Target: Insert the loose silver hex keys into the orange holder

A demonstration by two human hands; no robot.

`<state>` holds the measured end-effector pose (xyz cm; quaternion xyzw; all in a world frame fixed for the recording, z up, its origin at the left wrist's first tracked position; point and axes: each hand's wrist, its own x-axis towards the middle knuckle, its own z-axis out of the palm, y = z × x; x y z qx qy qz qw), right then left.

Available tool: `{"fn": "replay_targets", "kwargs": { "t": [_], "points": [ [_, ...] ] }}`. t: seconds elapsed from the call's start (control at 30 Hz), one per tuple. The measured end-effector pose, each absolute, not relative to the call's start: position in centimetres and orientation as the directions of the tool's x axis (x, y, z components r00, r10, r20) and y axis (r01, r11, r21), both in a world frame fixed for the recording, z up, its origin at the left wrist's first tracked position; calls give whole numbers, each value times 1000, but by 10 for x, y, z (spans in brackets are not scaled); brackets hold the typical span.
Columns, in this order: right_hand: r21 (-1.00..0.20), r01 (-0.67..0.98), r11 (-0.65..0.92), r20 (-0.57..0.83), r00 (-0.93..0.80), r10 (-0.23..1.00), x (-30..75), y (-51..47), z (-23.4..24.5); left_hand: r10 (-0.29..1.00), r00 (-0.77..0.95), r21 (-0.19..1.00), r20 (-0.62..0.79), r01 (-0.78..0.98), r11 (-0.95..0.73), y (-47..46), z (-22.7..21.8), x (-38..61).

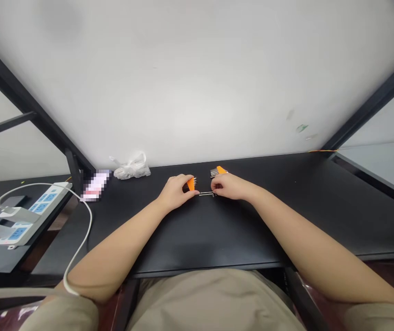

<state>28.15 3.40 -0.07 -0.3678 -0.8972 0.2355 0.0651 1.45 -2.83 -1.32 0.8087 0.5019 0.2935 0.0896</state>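
Listing at mid-frame on the black counter (252, 230): left hand (176, 192), grip closed around an orange pronged piece (190, 184); right hand (230, 186), grip pinching the end of a wire clip (206, 194); second orange piece (221, 170) lying just beyond, nothing visibly joined yet.

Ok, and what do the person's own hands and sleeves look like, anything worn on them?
The left hand and right hand are bare, without gloves, and no watch or bracelet shows. The left sleeve and right sleeve are plain khaki-beige fabric with no visible markings.
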Motion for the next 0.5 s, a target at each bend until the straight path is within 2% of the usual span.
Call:
{"fn": "replay_targets", "kwargs": {
  "t": [0.17, 0.27, 0.33, 0.5],
  "points": [
    [-344, 777, 527, -118, -592, 797, 283, 35, -5, 859, 332, 429, 390, 760, -488, -26, -16, 14],
    [-289, 813, 506, -135, -558, 819, 283, 33, -5, 859, 335, 429, 386, 760, -489, -26, -17, 14],
    [-303, 794, 527, -112, -579, 808, 283, 30, -2, 863, 333, 433, 379, 760, -484, -25, -16, 13],
    [-471, 593, 653, 60, -717, 694, 275, 17, 11, 866, 325, 437, 379, 763, -477, -25, -15, 13]
  ]
}}
